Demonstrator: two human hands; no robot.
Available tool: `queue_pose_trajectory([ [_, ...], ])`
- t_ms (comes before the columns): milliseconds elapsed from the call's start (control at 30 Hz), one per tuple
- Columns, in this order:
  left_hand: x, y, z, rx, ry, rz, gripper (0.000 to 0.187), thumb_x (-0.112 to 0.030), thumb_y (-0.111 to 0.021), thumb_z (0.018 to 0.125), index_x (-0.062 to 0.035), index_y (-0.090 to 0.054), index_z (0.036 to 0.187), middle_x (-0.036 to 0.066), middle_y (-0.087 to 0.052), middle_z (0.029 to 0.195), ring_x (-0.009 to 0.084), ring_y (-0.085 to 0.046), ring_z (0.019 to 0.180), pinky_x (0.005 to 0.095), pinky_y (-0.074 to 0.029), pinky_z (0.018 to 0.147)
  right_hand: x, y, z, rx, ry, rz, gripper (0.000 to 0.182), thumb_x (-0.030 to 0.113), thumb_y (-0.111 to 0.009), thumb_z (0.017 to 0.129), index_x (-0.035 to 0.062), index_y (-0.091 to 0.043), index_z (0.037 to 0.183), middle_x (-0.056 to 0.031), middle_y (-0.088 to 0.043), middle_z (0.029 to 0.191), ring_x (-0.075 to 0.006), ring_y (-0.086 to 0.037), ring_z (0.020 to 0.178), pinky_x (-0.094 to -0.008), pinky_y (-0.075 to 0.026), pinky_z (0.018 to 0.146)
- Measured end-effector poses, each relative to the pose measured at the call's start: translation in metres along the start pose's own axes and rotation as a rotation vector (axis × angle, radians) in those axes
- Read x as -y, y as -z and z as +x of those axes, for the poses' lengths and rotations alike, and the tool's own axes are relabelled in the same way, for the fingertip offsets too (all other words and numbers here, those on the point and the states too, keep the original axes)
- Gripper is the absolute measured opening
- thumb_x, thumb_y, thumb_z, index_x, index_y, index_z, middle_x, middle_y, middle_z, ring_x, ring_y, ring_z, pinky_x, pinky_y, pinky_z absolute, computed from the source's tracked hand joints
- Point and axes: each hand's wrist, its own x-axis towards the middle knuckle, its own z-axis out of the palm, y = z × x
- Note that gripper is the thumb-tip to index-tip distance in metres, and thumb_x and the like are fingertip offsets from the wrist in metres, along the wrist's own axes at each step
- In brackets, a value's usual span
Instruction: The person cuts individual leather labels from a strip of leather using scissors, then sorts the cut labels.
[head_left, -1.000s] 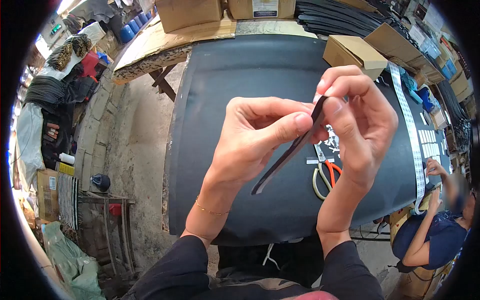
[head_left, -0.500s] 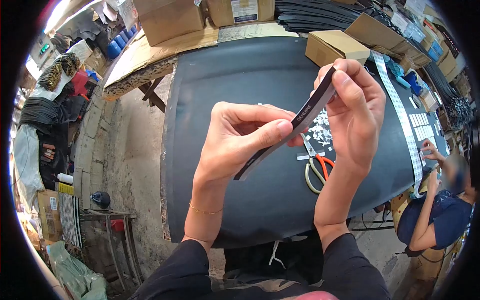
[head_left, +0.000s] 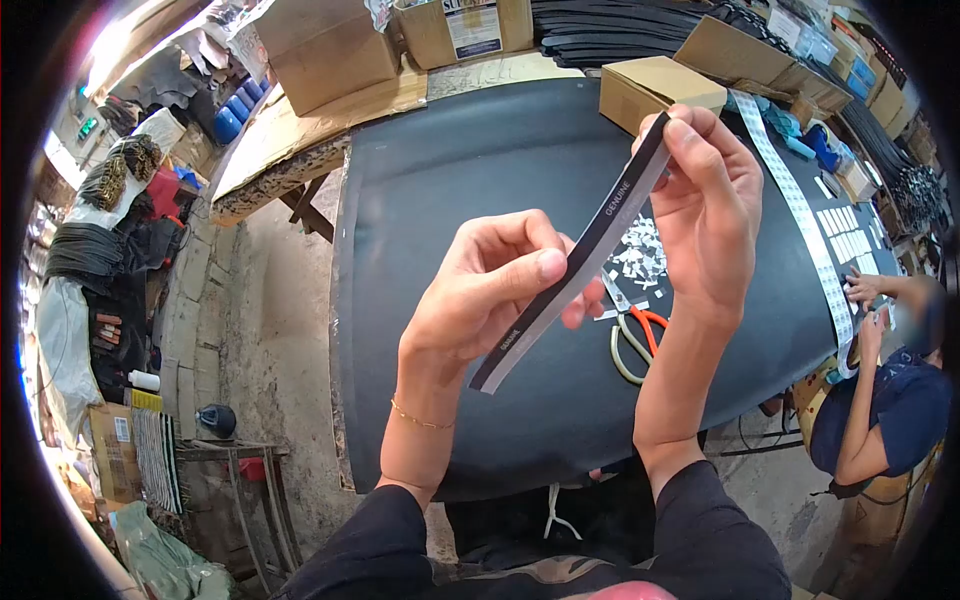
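Note:
A long black and grey strip (head_left: pixel 590 255) with "GENUINE" printed on it slants across the view above the table. Its upper end is pinched between the thumb and fingers of my right hand (head_left: pixel 710 190). My left hand (head_left: pixel 490 280) is closed at the strip's middle, the thumb at its left edge and some fingertips showing behind it. The lower end hangs free. Below the strip, scissors (head_left: pixel 640 340) with one orange and one cream handle lie on the black table (head_left: pixel 450 150), their blades partly hidden. Small white label pieces (head_left: pixel 640 252) are heaped just beyond them.
A cardboard box (head_left: pixel 655 85) stands at the table's far edge. A long white printed band (head_left: pixel 790 200) runs down the right side, beside rows of white labels (head_left: pixel 845 235). A co-worker (head_left: pixel 880 400) sits at the right, hands over the table. A wooden stand (head_left: pixel 235 455) is at lower left.
The strip has turned flatter towards me and straightened, showing a second "GENUINE" print lower down. My left hand has shifted slightly right, its fingers less curled over the strip.

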Motion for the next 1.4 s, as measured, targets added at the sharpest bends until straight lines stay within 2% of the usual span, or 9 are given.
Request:
queue_pose_trajectory([
  [200,0.0,0.008,0.001,0.135,0.102,-0.093,0.019,-0.012,-0.068,0.082,0.0055,-0.06,0.084,0.018,-0.065,0.078,0.0201,-0.064,0.063,0.0356,-0.055,0.066,0.001,0.003,0.001,-0.039,0.03,0.0,0.016,0.01,-0.061,0.087,-0.003,-0.061,0.096,-0.0092,-0.062,0.084,-0.0113,-0.058,0.071,-0.024,-0.048,0.066],
  [567,0.015,0.068,0.006,0.445,0.317,0.047,0.028,-0.018,-0.078,0.074,0.0022,-0.059,0.076,0.013,-0.061,0.072,0.0171,-0.059,0.063,0.0272,-0.047,0.054,-0.001,0.011,0.005,-0.119,0.081,-0.066,0.014,0.009,-0.062,0.086,-0.0024,-0.062,0.095,-0.0076,-0.064,0.084,-0.009,-0.06,0.071,-0.0236,-0.051,0.067],
  [633,0.015,0.082,0.005,0.426,0.346,0.118,0.03,-0.021,-0.078,0.074,0.002,-0.059,0.076,0.013,-0.062,0.073,0.0179,-0.06,0.064,0.0292,-0.047,0.057,-0.001,0.007,0.005,-0.107,0.07,-0.061,0.014,0.009,-0.062,0.086,-0.0022,-0.063,0.095,-0.0069,-0.064,0.084,-0.0086,-0.06,0.071,-0.0232,-0.05,0.067],
  [700,0.01,0.093,0.007,0.416,0.35,0.286,0.041,-0.038,-0.077,0.074,-0.0008,-0.06,0.08,0.013,-0.066,0.083,0.0191,-0.063,0.076,0.0306,-0.048,0.068,-0.001,0.003,0.005,-0.112,0.063,-0.068,0.013,0.009,-0.063,0.085,-0.0037,-0.064,0.09,-0.0066,-0.064,0.08,-0.0099,-0.06,0.07,-0.0247,-0.051,0.065],
  [800,0.013,0.087,0.01,-0.017,0.126,0.303,0.054,-0.055,-0.06,0.083,-0.003,-0.06,0.096,0.014,-0.066,0.095,0.0211,-0.063,0.092,0.0322,-0.048,0.079,0.0,0.002,0.003,-0.099,0.067,-0.142,0.014,0.01,-0.064,0.085,-0.0033,-0.064,0.089,-0.0054,-0.064,0.079,-0.01,-0.06,0.068,-0.0244,-0.05,0.064],
  [833,0.01,0.084,0.01,-0.013,0.134,0.305,0.054,-0.055,-0.06,0.083,-0.003,-0.06,0.096,0.014,-0.066,0.095,0.0211,-0.063,0.092,0.0322,-0.048,0.079,0.0,0.002,0.003,-0.093,0.071,-0.218,0.014,0.01,-0.064,0.085,-0.0032,-0.065,0.089,-0.005,-0.064,0.079,-0.0101,-0.06,0.068,-0.0242,-0.05,0.064],
  [900,0.0,0.071,0.011,-0.251,0.075,0.273,0.05,-0.051,-0.056,0.088,-0.0023,-0.062,0.097,0.016,-0.066,0.095,0.0208,-0.063,0.09,0.0323,-0.05,0.079,-0.001,0.003,0.003,-0.115,0.066,-0.244,0.015,0.011,-0.065,0.084,-0.0029,-0.065,0.088,-0.0041,-0.063,0.076,-0.0098,-0.059,0.066,-0.0229,-0.049,0.062],
  [1067,-0.002,0.025,0.01,-0.266,-0.105,0.453,0.025,-0.02,-0.06,0.09,0.0035,-0.065,0.099,0.011,-0.065,0.087,0.013,-0.06,0.077,0.0259,-0.049,0.07,-0.005,0.0,0.005,-0.003,-0.048,-0.359,0.013,0.011,-0.066,0.083,-0.0024,-0.065,0.084,-0.003,-0.062,0.07,-0.0081,-0.056,0.06,-0.02,-0.046,0.057],
  [1400,-0.002,0.005,0.005,-0.286,-0.15,0.713,0.013,-0.002,-0.067,0.081,0.0065,-0.067,0.091,0.005,-0.064,0.079,0.0078,-0.057,0.071,0.0225,-0.049,0.064,-0.011,-0.004,0.004,0.156,-0.108,-0.418,0.014,0.01,-0.067,0.082,-0.0029,-0.065,0.084,-0.0029,-0.062,0.071,-0.0074,-0.056,0.06,-0.0193,-0.046,0.056],
])
